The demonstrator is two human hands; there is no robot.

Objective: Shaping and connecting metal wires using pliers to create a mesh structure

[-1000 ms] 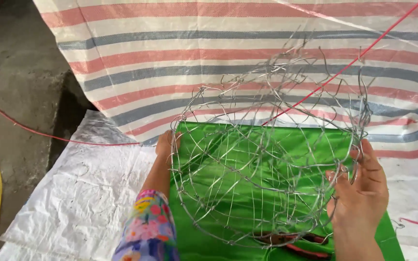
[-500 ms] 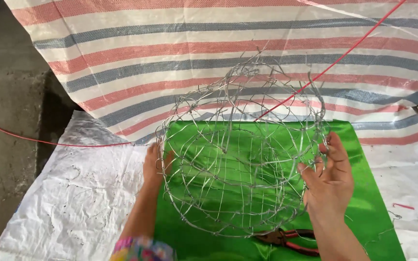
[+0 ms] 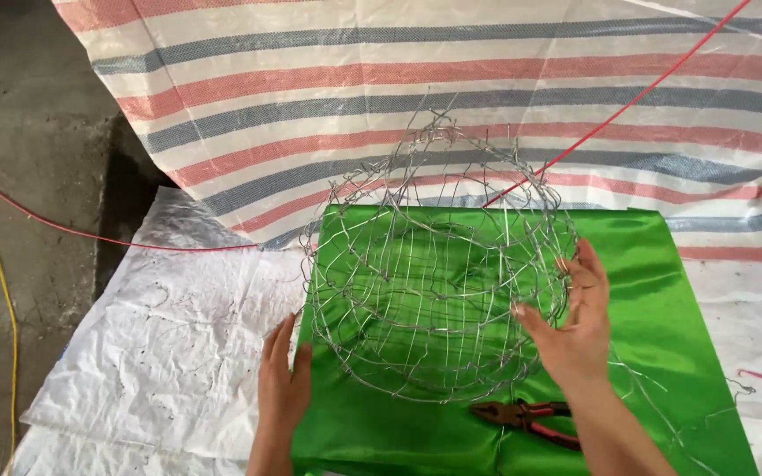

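Your 2 hands hold the round wire basket [image 3: 438,282] in the middle of the frame over the green cloth [image 3: 663,300], left hand [image 3: 282,388] flat and spread, right hand [image 3: 571,322] spread on its side, with its top edge looking spiky and unfinished.

Two bare hands and forearms show from the bottom edge. The left hand [image 3: 282,388] wears no glove, ring or watch, and its forearm is uncovered as far as the picture's edge, with no sleeve showing. The right hand [image 3: 571,328] is likewise ungloved, with no ring or wristband; its fingernails are short and plain, its forearm bare down to the corner
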